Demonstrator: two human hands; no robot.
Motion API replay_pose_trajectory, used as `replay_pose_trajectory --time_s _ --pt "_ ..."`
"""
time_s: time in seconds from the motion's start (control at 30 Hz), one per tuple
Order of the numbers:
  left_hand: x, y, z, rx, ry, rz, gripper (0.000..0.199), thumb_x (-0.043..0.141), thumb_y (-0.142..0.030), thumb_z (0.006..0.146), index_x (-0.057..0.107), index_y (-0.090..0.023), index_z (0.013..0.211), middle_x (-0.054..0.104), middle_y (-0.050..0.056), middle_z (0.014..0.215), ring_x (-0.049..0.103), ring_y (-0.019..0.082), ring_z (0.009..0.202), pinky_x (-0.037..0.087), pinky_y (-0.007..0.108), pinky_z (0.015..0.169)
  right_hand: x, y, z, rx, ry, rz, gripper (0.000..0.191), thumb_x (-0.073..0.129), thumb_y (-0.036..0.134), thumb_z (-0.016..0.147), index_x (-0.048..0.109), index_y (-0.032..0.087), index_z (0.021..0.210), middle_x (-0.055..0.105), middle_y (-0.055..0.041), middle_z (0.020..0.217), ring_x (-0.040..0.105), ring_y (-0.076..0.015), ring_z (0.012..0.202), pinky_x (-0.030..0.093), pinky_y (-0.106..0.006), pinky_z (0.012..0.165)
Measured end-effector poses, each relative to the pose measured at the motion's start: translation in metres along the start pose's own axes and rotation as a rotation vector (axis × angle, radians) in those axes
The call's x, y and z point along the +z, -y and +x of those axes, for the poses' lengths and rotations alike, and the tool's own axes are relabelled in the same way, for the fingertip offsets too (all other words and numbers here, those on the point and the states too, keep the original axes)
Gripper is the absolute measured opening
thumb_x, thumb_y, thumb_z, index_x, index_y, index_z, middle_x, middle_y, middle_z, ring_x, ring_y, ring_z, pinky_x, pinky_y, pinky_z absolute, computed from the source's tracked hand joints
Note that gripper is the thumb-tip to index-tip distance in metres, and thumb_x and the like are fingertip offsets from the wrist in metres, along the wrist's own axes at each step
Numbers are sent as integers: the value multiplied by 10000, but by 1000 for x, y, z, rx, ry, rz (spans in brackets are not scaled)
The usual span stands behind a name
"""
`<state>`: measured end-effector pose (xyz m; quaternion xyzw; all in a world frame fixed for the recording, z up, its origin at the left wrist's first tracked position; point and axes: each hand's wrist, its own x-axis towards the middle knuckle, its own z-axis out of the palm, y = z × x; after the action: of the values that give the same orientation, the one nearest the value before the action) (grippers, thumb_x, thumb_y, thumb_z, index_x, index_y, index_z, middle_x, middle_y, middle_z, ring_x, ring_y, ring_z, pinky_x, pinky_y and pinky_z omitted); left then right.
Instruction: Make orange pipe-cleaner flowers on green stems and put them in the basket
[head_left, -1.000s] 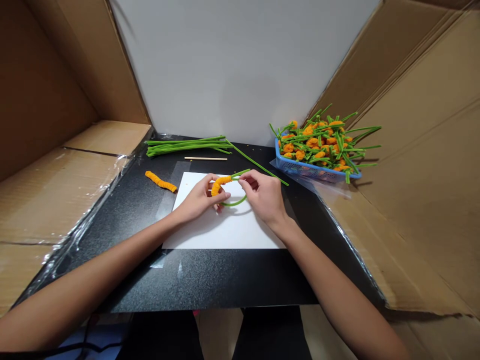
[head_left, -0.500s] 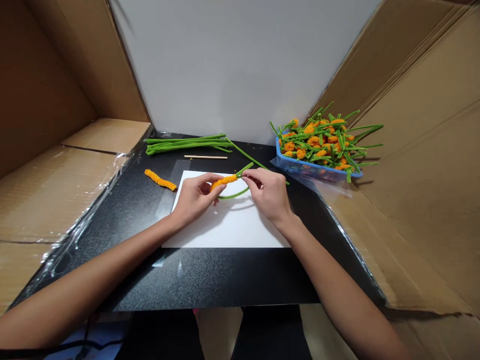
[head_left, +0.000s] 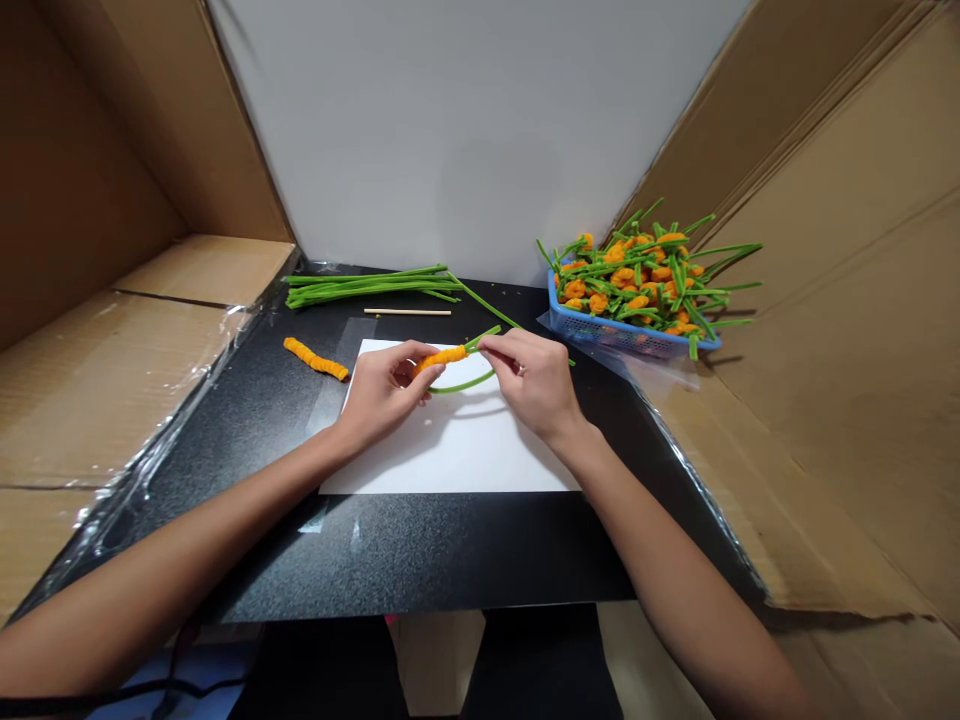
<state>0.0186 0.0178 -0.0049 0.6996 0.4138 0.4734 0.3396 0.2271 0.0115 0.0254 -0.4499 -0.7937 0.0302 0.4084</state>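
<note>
My left hand is closed around an orange pipe-cleaner coil, thumb and fingers pinching its near end. A green pipe cleaner runs through the coil and bows below it in a loop toward my right hand. The fingertips of that hand pinch the green stem close to the coil's right end. A short green tip sticks out up and right between the hands. Both hands are held above a white sheet. A second orange coil lies to the left on the black table.
A bundle of green pipe cleaners lies at the back, with a thin wooden stick before it. At back right, a blue basket is heaped with orange-and-green pieces. Cardboard walls flank the black table.
The whole view has shifted slightly. Both hands keep nearly the same hold on the orange coil and the green pipe cleaner, with hardly any movement between them.
</note>
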Motion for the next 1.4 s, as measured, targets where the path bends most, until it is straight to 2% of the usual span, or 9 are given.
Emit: replay_pose_trajectory --time_s 0.5,0.67,0.87,1.0,1.4 --pt "-1 -3 1 24 45 30 271 663 -377 883 712 -135 995 756 74 859 668 126 537 537 228 521 -1 -3 1 1 2 16 195 571 149 935 762 185 920 697 -47 799 593 -147 670 441 -266 632" --pt "-1 -5 -1 46 62 44 281 665 -378 887 728 -141 1025 760 85 942 669 126 563 538 237 533 2 -2 0 -63 46 12 210 555 138 938 762 178 941 684 -46 784 581 -144 661 442 -263 630" --pt "-1 -7 -1 67 35 50 253 690 -389 882 762 -156 947 762 48 794 642 117 543 489 222 525 6 5 -2 -102 57 17 210 554 132 931 761 171 941 682 -38 775 572 -137 647 450 -266 648" --pt "0 -6 -2 53 -5 43 239 710 -382 867 773 -157 920 765 50 780 638 119 543 477 221 516 4 6 -2 -69 27 6 202 561 136 927 760 174 922 658 -21 731 559 -133 625 439 -264 634" --pt "5 -7 -4 19 -8 -53 237 752 -369 831 786 -153 920 762 38 743 612 89 474 477 180 457 7 5 -2 -133 34 132 170 599 131 918 761 170 884 656 -17 710 546 -121 592 429 -256 593"
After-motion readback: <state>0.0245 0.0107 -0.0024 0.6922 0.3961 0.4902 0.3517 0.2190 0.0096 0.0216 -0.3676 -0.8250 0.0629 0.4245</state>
